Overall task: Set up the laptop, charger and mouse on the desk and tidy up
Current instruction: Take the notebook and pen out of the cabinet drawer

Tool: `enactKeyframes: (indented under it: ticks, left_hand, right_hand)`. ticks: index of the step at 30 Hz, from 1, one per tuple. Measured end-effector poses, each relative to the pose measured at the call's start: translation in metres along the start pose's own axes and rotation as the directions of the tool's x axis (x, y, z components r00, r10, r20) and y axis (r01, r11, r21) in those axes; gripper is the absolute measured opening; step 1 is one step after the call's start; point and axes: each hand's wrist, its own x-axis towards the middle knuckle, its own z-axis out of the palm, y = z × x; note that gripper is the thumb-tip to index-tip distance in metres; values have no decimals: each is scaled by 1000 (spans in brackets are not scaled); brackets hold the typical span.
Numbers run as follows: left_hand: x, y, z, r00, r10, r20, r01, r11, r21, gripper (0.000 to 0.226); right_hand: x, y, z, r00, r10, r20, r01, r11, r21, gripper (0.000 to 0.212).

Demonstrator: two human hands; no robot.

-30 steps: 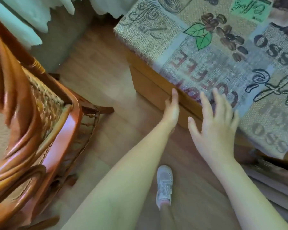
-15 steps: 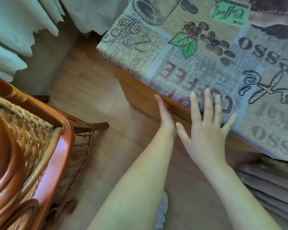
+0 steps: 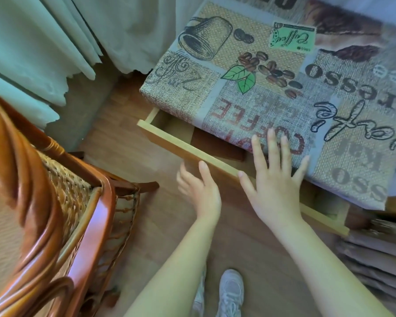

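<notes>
The tabletop [image 3: 272, 72] was covered by a cloth printed with coffee motifs: a mug, brown beans with green leaves, a green stamp-like label and large lettering, all read upside down from the head camera. Its near edge hung over the front of the furniture. Beneath that edge a pale wooden drawer [image 3: 169, 136] stood pulled out, its light front rail running diagonally from upper left to lower right; the inside showed a pale floor at the left end and a dark brown area further right, too shadowed to tell what lay there.

The left hand [image 3: 201, 191] was at the drawer's front rail, fingers loosely spread and not closed on anything, the thumb tip just against the rail. The right hand [image 3: 274, 179] lay flat and open, fingers fanned over the cloth's near edge.

A wicker rocking chair [image 3: 44, 213] with glossy orange-brown arms stood to the left on the wood floor [image 3: 114, 143]. Pale curtains [image 3: 55, 42] hung behind it. A grey sneaker [image 3: 230, 291] showed below.
</notes>
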Motion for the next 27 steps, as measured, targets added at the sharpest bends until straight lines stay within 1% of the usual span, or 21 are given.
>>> enactKeyframes:
  ticks: [1,2,3,4,5,6,7,8,10,14,16,19,22,25,27]
  left_hand:
    - [2,4,-12,945,319,-67,-301,933,197,64]
    - [5,10,-22,808,590,0,-545,747,380,58]
    - [12,14,-29,637,756,150,-707,497,503,53]
    - [21,13,-33,483,823,300,-788,258,559,49]
    - [27,13,-35,371,830,416,-818,79,570,47]
    - [31,14,-37,308,811,498,-824,-34,566,49]
    - [34,14,-38,280,782,557,-824,-101,557,51]
    - [35,15,-38,269,753,600,-829,-136,542,53]
    - [33,17,-39,259,716,649,-850,-151,505,57]
    - [27,14,-42,253,716,650,-862,-139,488,60]
    - [27,10,-43,238,726,646,-857,-157,492,57]
    - [29,7,-53,189,745,640,-858,-192,477,47]
    - [32,7,-62,150,768,623,-862,-207,463,38]
    - [34,10,-65,126,777,617,-874,-206,439,38]
    - [35,7,-63,127,757,641,-883,-208,421,36]
  right_hand:
    - [-2,1,1,1000,-1,-2,1,1000,-5,74]
    - [-3,0,1,1000,-3,3,3,1000,-3,72]
    - [-5,0,1,1000,3,7,-3,1000,-5,71]
    - [-8,-1,0,1000,7,16,-7,1000,-5,70]
    - [-11,-1,0,1000,9,15,-9,1000,0,69]
    - [-14,-1,0,1000,21,19,-21,1000,-3,68]
    - [-17,-3,0,999,29,22,-29,1000,-11,67]
    - [-19,-5,1,999,37,30,-37,999,-15,66]
    - [-23,-10,3,997,64,32,-63,998,-25,66]
    - [-29,-21,10,992,127,25,-127,992,-26,67]
    - [-31,-26,14,988,154,17,-153,988,-24,66]
    - [-32,-31,18,982,185,-21,-186,982,-17,62]
    - [-33,-36,20,975,215,-51,-215,977,-7,66]
    - [-36,-43,22,970,236,-53,-237,972,-3,66]
    - [-41,-46,26,968,248,-38,-248,969,-14,63]
